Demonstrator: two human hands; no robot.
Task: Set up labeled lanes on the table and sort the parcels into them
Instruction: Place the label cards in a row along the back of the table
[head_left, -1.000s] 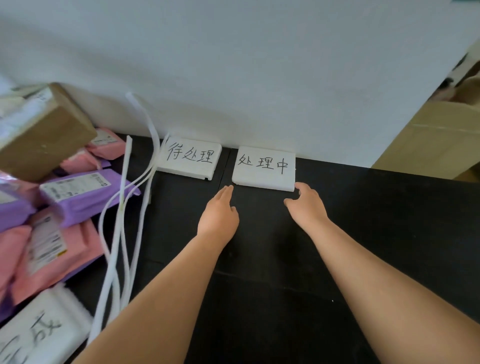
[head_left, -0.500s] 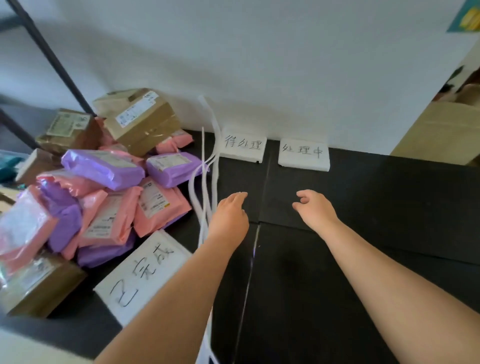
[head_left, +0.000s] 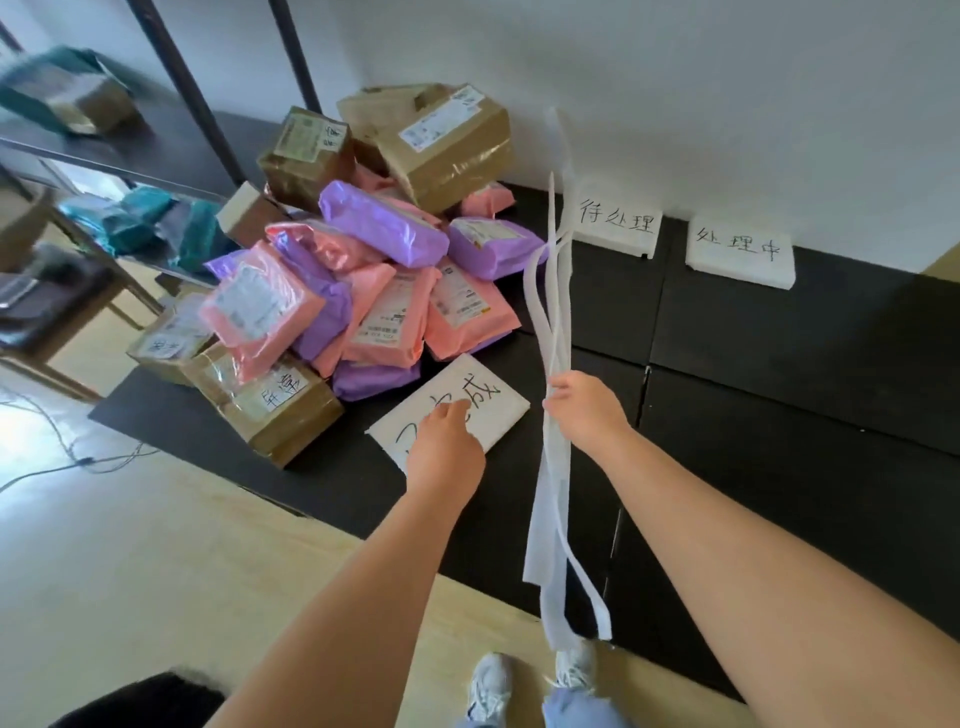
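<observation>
One head-worn camera looks forward and steeply down over the desk (head_left: 779, 405), close above the left hand (head_left: 447, 447) and right hand (head_left: 587, 410), facing the wall (head_left: 675, 78).

Hands: left hand (head_left: 447, 447) and right hand (head_left: 587, 410) both bare.
Forearms: bare along the whole length that shows, down to the frame's lower edge.
Trousers (head_left: 576, 712): light blue denim; only the hems show at the bottom edge.
Left shoe (head_left: 488, 686): white and pale grey trainer, white laces, rounded toe.
Right shoe (head_left: 574, 667): same make of trainer, partly hidden, laces blurred.
</observation>
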